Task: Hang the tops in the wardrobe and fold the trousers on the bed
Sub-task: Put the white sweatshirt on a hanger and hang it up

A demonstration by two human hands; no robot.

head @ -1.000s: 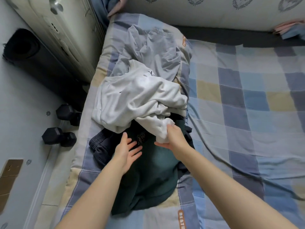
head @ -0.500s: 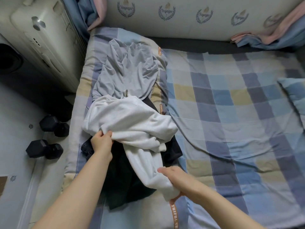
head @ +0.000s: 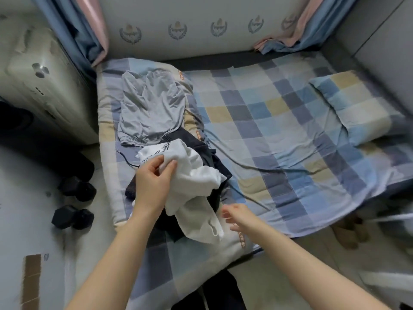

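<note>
A crumpled white top (head: 196,175) with a dark print lies bunched over dark garments (head: 210,151) on the left part of the checked bed (head: 279,135). My left hand (head: 154,182) grips the white top at its upper left, thumb and fingers pinching the fabric. One sleeve of the top hangs down toward the bed's near edge. My right hand (head: 237,217) hovers just right of that sleeve, fingers loosely curled, holding nothing. Behind the pile, grey trousers (head: 152,108) lie spread flat.
A checked pillow (head: 357,106) lies at the right of the bed. Two black dumbbells (head: 73,202) sit on the floor to the left, beside a white appliance (head: 42,86). Curtains hang at the far corners. A wardrobe panel (head: 384,41) stands at the far right.
My right hand has let go of the white sleeve and pulled away to the right. My left hand has gathered the white top and lifted it off the dark clothes. The view has pulled back.
</note>
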